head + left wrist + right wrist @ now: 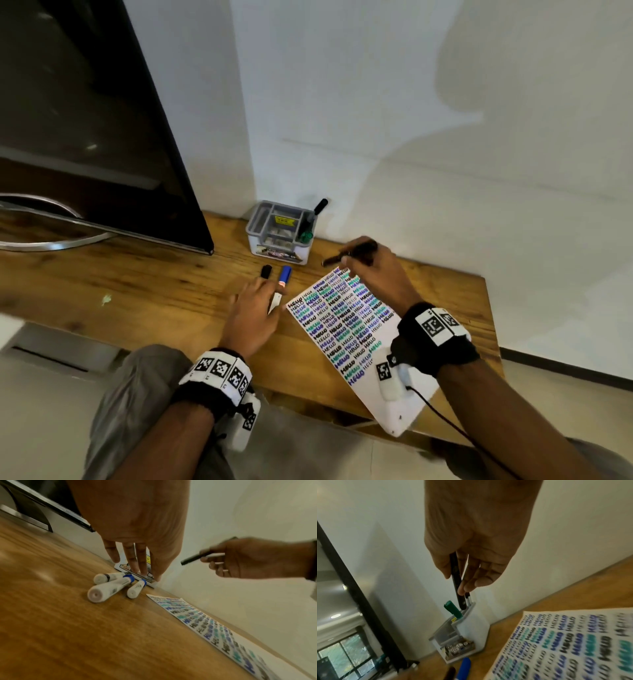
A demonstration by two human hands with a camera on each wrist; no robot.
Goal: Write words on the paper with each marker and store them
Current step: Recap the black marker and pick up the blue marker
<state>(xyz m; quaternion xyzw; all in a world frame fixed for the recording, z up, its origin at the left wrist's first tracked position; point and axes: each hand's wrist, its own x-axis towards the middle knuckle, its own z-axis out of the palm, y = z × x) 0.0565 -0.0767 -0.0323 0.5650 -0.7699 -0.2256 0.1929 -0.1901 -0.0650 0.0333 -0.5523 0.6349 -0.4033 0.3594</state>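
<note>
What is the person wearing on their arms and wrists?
Both forearms are bare, no sleeves. The left wrist band and right wrist band are black, carrying white blocks printed with black square codes. A thin black cable runs from the right one.

I'm looking at a home room: a flat-screen TV point(85, 113) is standing on a wooden table point(137, 291) against a plain white wall point(411, 102).
</note>
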